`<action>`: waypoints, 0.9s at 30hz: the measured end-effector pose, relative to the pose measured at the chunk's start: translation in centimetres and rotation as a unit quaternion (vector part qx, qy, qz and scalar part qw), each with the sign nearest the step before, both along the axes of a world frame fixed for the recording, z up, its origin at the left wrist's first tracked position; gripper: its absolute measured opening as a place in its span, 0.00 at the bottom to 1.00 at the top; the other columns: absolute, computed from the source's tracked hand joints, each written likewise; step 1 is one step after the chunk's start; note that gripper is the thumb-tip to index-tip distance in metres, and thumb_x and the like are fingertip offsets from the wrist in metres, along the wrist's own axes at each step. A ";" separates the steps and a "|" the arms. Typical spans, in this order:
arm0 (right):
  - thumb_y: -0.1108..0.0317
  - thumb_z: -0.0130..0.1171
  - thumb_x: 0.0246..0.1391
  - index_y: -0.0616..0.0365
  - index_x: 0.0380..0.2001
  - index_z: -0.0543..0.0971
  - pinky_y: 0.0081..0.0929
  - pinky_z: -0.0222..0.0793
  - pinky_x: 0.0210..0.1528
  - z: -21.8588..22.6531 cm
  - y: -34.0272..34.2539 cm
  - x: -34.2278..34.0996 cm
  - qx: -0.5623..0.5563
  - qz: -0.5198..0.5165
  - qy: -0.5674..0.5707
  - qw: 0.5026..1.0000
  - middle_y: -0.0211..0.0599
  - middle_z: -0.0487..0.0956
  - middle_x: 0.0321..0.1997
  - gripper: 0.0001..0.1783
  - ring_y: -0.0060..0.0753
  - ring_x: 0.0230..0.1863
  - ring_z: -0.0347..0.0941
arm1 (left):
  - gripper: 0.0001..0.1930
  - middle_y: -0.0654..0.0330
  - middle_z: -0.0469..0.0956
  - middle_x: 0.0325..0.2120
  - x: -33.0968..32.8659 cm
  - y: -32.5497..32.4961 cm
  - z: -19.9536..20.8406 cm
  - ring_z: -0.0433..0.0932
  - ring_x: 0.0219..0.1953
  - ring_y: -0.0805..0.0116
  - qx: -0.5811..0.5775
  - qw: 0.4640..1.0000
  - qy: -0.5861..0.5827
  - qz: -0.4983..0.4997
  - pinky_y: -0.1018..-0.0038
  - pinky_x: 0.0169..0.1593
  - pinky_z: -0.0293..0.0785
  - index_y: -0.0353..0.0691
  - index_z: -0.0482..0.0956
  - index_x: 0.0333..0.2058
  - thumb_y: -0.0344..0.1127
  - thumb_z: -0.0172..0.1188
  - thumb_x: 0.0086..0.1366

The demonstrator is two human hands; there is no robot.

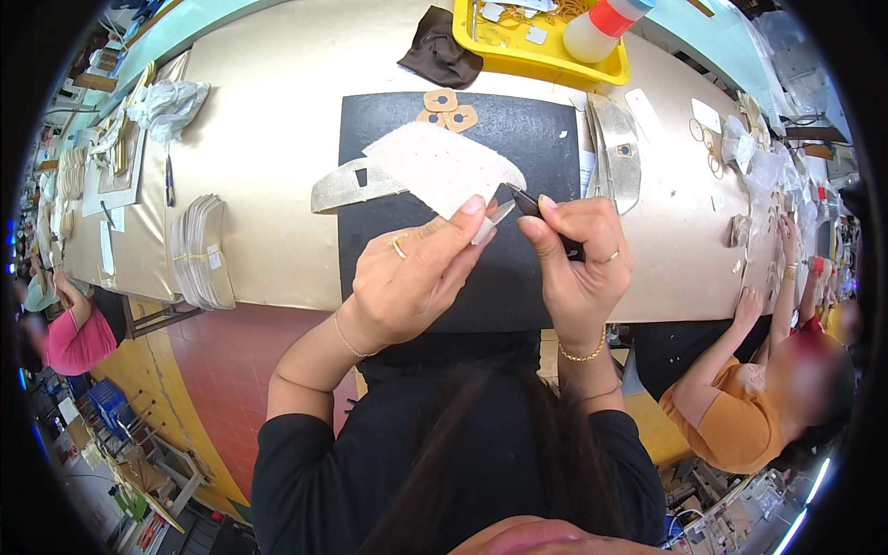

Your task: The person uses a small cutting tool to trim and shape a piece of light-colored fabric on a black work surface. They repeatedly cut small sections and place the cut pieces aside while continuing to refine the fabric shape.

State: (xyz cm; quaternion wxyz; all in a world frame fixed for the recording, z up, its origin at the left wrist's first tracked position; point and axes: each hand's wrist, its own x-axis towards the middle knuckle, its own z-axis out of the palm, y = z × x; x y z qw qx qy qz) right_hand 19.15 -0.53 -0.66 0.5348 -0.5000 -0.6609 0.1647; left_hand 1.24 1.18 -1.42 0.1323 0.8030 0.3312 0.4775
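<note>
My left hand (412, 268) pinches the lower corner of a pale, felt-like white piece (439, 166) between thumb and fingers. My right hand (585, 254) grips a dark, pen-like tool (525, 201); its pointed tip is close to the right corner of that piece. Whether the tip touches it, I cannot tell. Partly under the white piece lies a curved grey strip (356, 188) with a small dark square cut-out. Below all this is a black mat (444, 310). Tan rounded pieces with dark keyhole-shaped holes (441, 100) rest near the mat's far edge.
A yellow tray (518, 65) with a red-banded bottle (597, 35) stands beyond the mat, beside a dark brown cloth (441, 51). Curved strips (615, 153) lie to the right; a banded stack (197, 252) is at left. Co-workers (740, 416) sit on both sides.
</note>
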 end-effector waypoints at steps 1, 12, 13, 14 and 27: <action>0.77 0.74 0.44 0.63 0.30 0.79 0.24 0.71 0.29 0.0 0.0 0.0 -0.004 -0.003 -0.001 1.000 0.39 0.80 0.29 0.12 0.31 0.28 0.75 | 0.25 0.48 0.85 0.37 0.0 0.0 -0.1 0.87 0.35 0.61 0.000 1.000 -0.001 -0.001 0.75 0.36 0.81 0.27 0.73 0.53 0.19 0.69 0.55; 0.78 0.74 0.43 0.63 0.30 0.79 0.23 0.71 0.29 0.1 0.0 -0.1 0.013 -0.003 -0.006 1.000 0.39 0.80 0.28 0.12 0.30 0.27 0.76 | 0.26 0.48 0.85 0.36 -0.1 -0.2 0.0 0.86 0.34 0.62 0.020 1.000 0.005 0.004 0.75 0.35 0.80 0.27 0.73 0.53 0.19 0.69 0.55; 0.79 0.74 0.43 0.63 0.30 0.79 0.23 0.71 0.29 0.2 0.0 -0.1 0.015 -0.002 -0.007 1.000 0.38 0.80 0.28 0.12 0.30 0.27 0.75 | 0.26 0.49 0.85 0.36 -0.1 -0.2 0.0 0.86 0.34 0.62 0.021 1.000 0.009 0.005 0.75 0.35 0.80 0.27 0.73 0.53 0.19 0.69 0.55; 0.79 0.74 0.43 0.63 0.30 0.79 0.22 0.70 0.28 0.2 0.0 -0.1 0.017 -0.001 -0.007 1.000 0.38 0.80 0.28 0.12 0.30 0.27 0.75 | 0.26 0.49 0.85 0.36 -0.1 -0.2 0.0 0.86 0.34 0.62 0.022 1.000 0.007 0.004 0.75 0.35 0.80 0.27 0.73 0.53 0.19 0.69 0.55; 0.77 0.73 0.46 0.62 0.36 0.79 0.20 0.70 0.31 -1.4 0.0 1.6 0.040 0.033 0.078 0.996 0.34 0.78 0.32 0.15 0.26 0.30 0.74 | 0.24 0.50 0.82 0.46 -0.6 -0.9 -0.4 0.84 0.42 0.69 -0.318 0.925 -0.203 -0.038 0.78 0.42 0.80 0.32 0.73 0.56 0.20 0.65 0.61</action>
